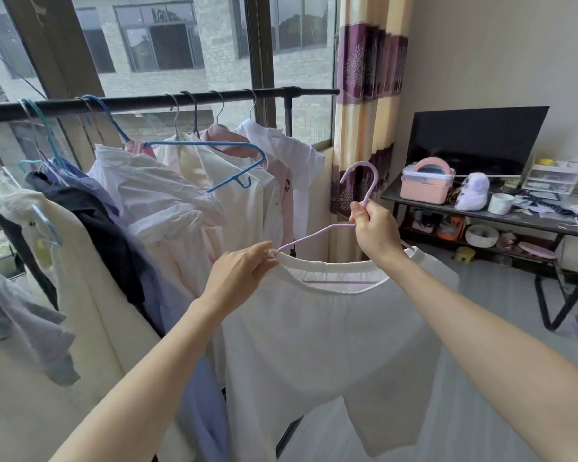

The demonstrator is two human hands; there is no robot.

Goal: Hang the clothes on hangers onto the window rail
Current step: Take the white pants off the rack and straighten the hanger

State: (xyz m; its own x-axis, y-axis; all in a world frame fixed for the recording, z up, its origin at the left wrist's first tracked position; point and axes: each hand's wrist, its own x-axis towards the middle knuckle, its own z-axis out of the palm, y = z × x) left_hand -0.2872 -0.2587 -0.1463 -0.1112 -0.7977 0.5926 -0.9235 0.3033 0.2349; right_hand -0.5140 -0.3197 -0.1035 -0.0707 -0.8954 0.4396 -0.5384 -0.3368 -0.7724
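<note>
Across the far side, in front of the window [187, 45], a dark rail [147, 102], crowded at left and middle with hung clothes [167, 201]: white, cream, pink, dark and pale purple pieces, overlapping so that single garments hard to separate. An empty blue hanger [207, 151] tilted over them, hooked on the rail. Right end of the rail bare, just beside a striped curtain [367, 105].

Near centre, below the rail and apart from it, a white garment [314, 345] on a pale purple hanger [364, 181]; lower edge partly cut off by the frame, exact type hard to tell. Hanger's bottom bar visible through the neck opening, right shoulder hidden behind the wrist.

Both bare forearms reaching up and forward from the bottom edge, elbows out of frame. Right hand [376, 233] raised, wrist bent, fist closed around the hanger's neck just under the hook, hook upright and free in the air. Left hand [239, 273] lower and to the left, well apart from the right, fingers pinched on the collar edge at the hanger's left shoulder.

Far right, a dark table [481, 213] with a black screen [474, 141], a pink box [426, 185], a white cup [500, 203] and small clutter too blurred to name.
</note>
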